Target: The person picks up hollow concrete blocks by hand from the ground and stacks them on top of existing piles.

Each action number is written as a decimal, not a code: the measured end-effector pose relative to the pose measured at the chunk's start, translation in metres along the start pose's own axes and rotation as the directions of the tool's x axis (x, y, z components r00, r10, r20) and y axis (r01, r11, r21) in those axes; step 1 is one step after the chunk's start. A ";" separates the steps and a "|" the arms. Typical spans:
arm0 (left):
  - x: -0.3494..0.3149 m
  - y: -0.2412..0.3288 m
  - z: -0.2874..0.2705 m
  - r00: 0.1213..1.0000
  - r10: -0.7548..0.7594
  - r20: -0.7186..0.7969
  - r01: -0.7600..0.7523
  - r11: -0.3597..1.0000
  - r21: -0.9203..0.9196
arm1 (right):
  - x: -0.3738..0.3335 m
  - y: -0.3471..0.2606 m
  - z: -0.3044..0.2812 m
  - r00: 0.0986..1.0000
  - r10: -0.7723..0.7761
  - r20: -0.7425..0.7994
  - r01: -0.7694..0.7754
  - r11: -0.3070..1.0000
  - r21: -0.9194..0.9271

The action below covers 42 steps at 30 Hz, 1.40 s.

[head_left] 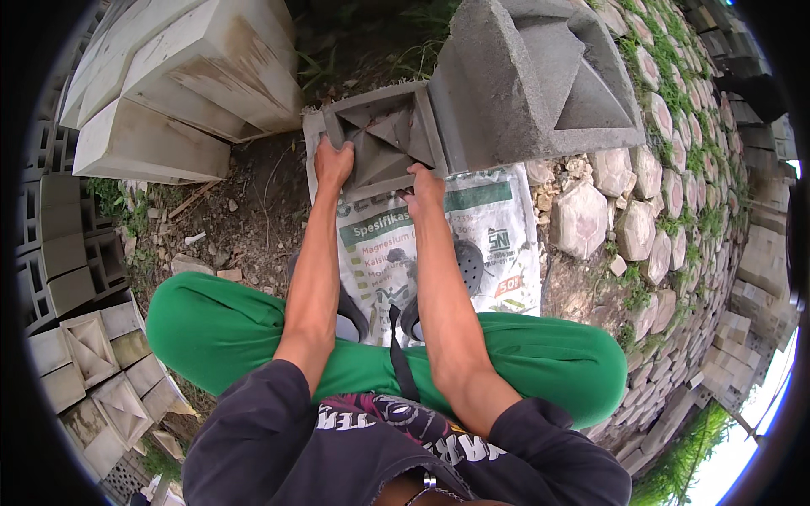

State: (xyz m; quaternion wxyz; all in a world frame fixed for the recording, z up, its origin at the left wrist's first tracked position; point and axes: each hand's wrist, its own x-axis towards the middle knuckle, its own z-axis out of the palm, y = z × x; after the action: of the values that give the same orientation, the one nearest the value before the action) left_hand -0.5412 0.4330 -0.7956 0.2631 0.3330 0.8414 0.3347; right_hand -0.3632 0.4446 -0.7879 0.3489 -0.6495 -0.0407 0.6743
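Observation:
A grey concrete vent block with a pinwheel-like relief lies ahead of me at the far end of a white woven sack printed in green. My left hand is closed on its left side, thumb over the rim. At its near right corner, my right hand grips the near edge, with some fingers partly hidden. Right beside this block stands a larger-looking grey concrete block with a similar recessed face, close to its right edge.
Pale concrete blocks are stacked at the far left. Hexagonal pavers with grass between them cover the right side. More patterned blocks lie at the lower left. Bare soil with small stones lies beside the sack.

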 end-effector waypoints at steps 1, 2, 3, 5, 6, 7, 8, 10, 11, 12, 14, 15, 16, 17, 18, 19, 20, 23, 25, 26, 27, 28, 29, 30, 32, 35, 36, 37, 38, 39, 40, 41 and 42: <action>0.002 0.001 0.002 1.000 0.004 0.018 -0.004 1.000 -0.010 | 0.006 0.001 -0.002 1.000 0.000 -0.005 0.000 1.000 0.005; 0.004 0.003 0.004 0.999 0.007 0.035 -0.006 1.000 -0.020 | 0.012 0.002 -0.003 1.000 0.009 0.000 -0.009 1.000 -0.009; 0.006 -0.001 0.006 1.000 0.000 0.031 0.001 1.000 -0.020 | 0.013 0.002 -0.001 1.000 0.023 0.011 -0.023 0.999 -0.033; 0.009 -0.010 0.009 1.000 -0.013 0.004 0.013 0.999 0.034 | 0.013 0.001 0.000 1.000 0.024 0.013 -0.023 0.999 -0.046; 0.009 -0.010 0.009 1.000 -0.025 0.004 0.025 0.999 0.037 | 0.010 0.002 0.001 1.000 0.024 0.008 -0.024 0.998 -0.051; 0.010 -0.010 0.010 1.000 -0.016 0.013 0.015 0.999 0.031 | 0.006 0.003 0.002 0.999 0.033 0.006 -0.033 0.998 -0.060; 0.009 -0.011 0.010 1.000 -0.007 0.022 0.006 1.000 0.025 | 0.002 0.004 0.004 0.999 0.027 -0.030 -0.027 0.999 -0.022; 0.007 -0.002 0.013 0.999 -0.027 0.033 0.027 1.000 0.009 | 0.002 0.002 0.005 0.998 0.014 -0.068 -0.014 1.000 0.013; 0.006 0.001 0.013 0.998 -0.041 0.045 0.041 0.999 -0.004 | 0.002 0.001 0.005 0.996 0.017 -0.083 -0.015 1.000 0.028; 0.009 -0.004 0.013 0.998 -0.046 0.038 0.046 0.999 -0.005 | 0.002 0.002 0.007 0.996 0.020 -0.090 -0.017 0.999 0.043; 0.014 -0.013 0.015 0.997 -0.066 0.035 0.066 0.998 0.016 | 0.005 0.003 0.011 0.992 0.050 -0.112 -0.046 0.998 0.035; 0.014 -0.013 0.016 0.996 -0.076 0.037 0.076 0.997 0.018 | 0.006 0.004 0.011 0.986 0.079 -0.148 -0.075 0.997 0.036; 0.013 -0.011 0.018 0.995 -0.094 0.019 0.093 0.994 0.049 | 0.006 0.004 0.011 0.985 0.086 -0.153 -0.082 0.996 0.030; 0.013 -0.010 0.019 0.994 -0.111 0.000 0.111 0.991 0.080 | 0.006 0.005 0.010 0.983 0.088 -0.159 -0.079 0.995 0.060; 0.015 -0.011 0.020 0.993 -0.119 -0.001 0.119 0.989 0.082 | 0.005 0.004 0.013 0.983 0.087 -0.160 -0.073 0.993 0.091; 0.016 -0.012 0.019 0.994 -0.105 0.006 0.104 0.990 0.093 | 0.004 0.004 0.016 0.982 0.094 -0.162 -0.081 0.993 0.085; 0.016 -0.013 0.019 0.996 -0.091 0.013 0.089 0.991 0.104 | 0.001 0.005 0.017 0.986 0.084 -0.146 -0.070 0.993 0.092; 0.017 -0.009 0.019 0.998 -0.055 0.000 0.055 0.997 0.059 | 0.002 0.007 0.015 0.987 0.086 -0.139 -0.072 0.992 0.102; 0.014 0.001 0.019 0.998 -0.067 -0.004 0.067 0.995 0.067 | 0.006 0.007 0.013 0.981 0.117 -0.156 -0.100 0.989 0.110; 0.012 0.007 0.017 0.997 -0.078 -0.011 0.078 0.994 0.071 | 0.006 0.008 0.012 0.980 0.119 -0.162 -0.102 0.989 0.111; 0.012 0.006 0.016 0.995 -0.094 -0.029 0.096 0.993 0.068 | 0.004 0.008 0.013 0.982 0.129 -0.137 -0.118 0.989 0.087; 0.013 0.006 0.016 0.995 -0.096 -0.027 0.098 0.993 0.065 | 0.005 0.008 0.011 0.984 0.134 -0.117 -0.127 0.990 0.065; 0.014 0.007 0.016 0.989 -0.141 -0.033 0.143 0.987 0.075 | 0.007 0.012 0.013 0.985 0.109 -0.133 -0.097 0.991 0.090; 0.013 0.009 0.014 0.982 -0.187 -0.037 0.190 0.978 0.088 | 0.005 0.013 0.016 0.985 0.109 -0.137 -0.097 0.991 0.089; 0.011 0.016 0.013 0.984 -0.174 -0.047 0.177 0.981 0.074 | 0.002 0.012 0.023 0.948 0.058 -0.314 -0.068 0.997 -0.023; 0.013 0.017 0.012 0.977 -0.203 -0.066 0.208 0.974 0.087 | 0.005 0.019 0.026 0.937 0.002 -0.349 -0.032 0.996 -0.080; 0.013 0.017 0.014 0.977 -0.206 -0.060 0.211 0.972 0.101 | 0.015 0.025 0.021 0.936 0.000 -0.353 -0.029 0.997 -0.074; 0.011 0.022 0.012 0.977 -0.209 -0.051 0.214 0.970 0.116 | 0.019 0.029 0.016 0.939 -0.047 -0.340 0.021 0.997 -0.080; 0.014 0.027 0.011 0.978 -0.204 -0.041 0.207 0.971 0.116 | 0.022 0.033 0.011 0.940 -0.095 -0.327 0.071 0.994 -0.086; 0.012 0.028 0.009 0.979 -0.200 -0.030 0.203 0.972 0.119 | 0.018 0.032 0.010 0.938 -0.090 -0.336 0.063 0.994 -0.090; 0.011 0.031 0.005 0.980 -0.197 -0.025 0.198 0.973 0.119 | 0.013 0.025 0.017 0.940 -0.038 -0.339 -0.001 0.993 -0.115; 0.012 0.037 0.004 0.979 -0.203 -0.022 0.204 0.972 0.119 | 0.008 0.016 0.022 0.938 0.012 -0.345 -0.064 0.988 -0.138; 0.013 0.038 0.002 0.975 -0.223 -0.017 0.223 0.960 0.167 | 0.005 0.012 0.023 0.936 0.017 -0.351 -0.068 0.989 -0.133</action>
State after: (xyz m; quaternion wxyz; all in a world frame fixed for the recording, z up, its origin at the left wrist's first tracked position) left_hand -0.5338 0.4641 -0.7718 0.2711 0.2576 0.8984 0.2304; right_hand -0.3890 0.4473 -0.7949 0.2883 -0.7829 -0.0124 0.5512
